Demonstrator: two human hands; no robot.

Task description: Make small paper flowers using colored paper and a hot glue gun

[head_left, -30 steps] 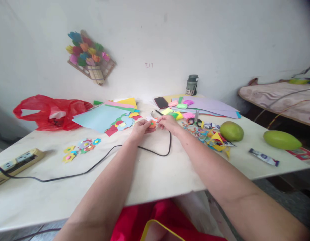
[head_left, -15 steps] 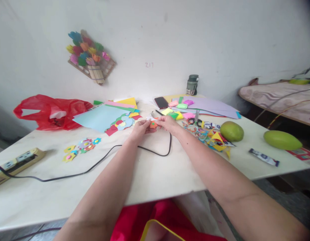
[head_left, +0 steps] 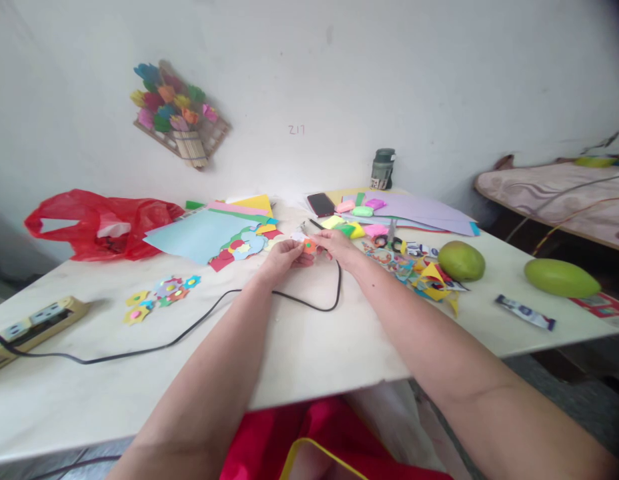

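Between my two hands, over the middle of the table, is a small orange paper flower (head_left: 309, 247) with a green centre. My left hand (head_left: 285, 256) pinches its left side, and my right hand (head_left: 334, 244) has its fingers closed at its right edge. Just behind the fingers lies a white scrap (head_left: 298, 236). Cut paper shapes (head_left: 242, 245) in blue, red and green lie left of my hands. Finished-looking paper flowers (head_left: 167, 290) with coloured centres sit farther left.
A black cable (head_left: 164, 345) crosses the table below my hands from a power strip (head_left: 39, 323). Left stands a red bag (head_left: 102, 223). Right are clay packs (head_left: 345, 229), scissors (head_left: 389, 240), paper scraps (head_left: 429, 280), green fruits (head_left: 461, 261) and a tube (head_left: 525, 313). Behind are a phone (head_left: 321, 205) and bottle (head_left: 383, 169).
The orange flower has turned and shifted slightly right and up between my fingers, and its green centre shows a little more to the right. Both hands stay nearly in place.
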